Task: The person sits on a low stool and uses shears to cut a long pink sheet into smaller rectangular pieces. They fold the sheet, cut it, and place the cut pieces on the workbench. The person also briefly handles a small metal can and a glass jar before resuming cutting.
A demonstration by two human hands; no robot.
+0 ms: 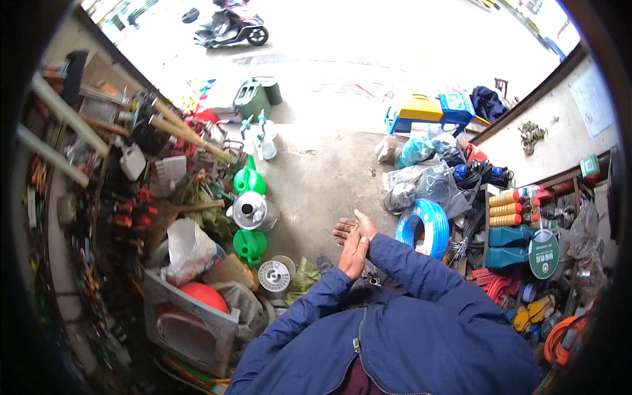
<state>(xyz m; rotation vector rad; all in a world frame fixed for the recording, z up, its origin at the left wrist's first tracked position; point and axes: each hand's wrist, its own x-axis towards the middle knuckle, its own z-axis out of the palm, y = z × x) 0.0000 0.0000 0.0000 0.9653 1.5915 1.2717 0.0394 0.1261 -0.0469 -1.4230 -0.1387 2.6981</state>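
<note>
Both hands are in front of my dark blue jacket [421, 336], pressed against each other over the concrete floor [329, 191]. My left hand [354, 255] has its fingers stretched out and pointing away from me, laid against the other palm. Behind it, my right hand [363, 228] comes in from the right, with its fingers extended to the left and its thumb up. Nothing shows in either hand; what may lie between the palms is hidden. Nearest on the right is a coil of blue hose [422, 228].
Left, two green watering cans [250, 245] flank a metal can [253, 210], near a white drain-like reel [274, 276] and a crate with a red ball-shaped thing [204, 297]. Bagged goods [428, 181] and loaded shelves [510, 237] line the right. Far off stands a scooter [230, 26].
</note>
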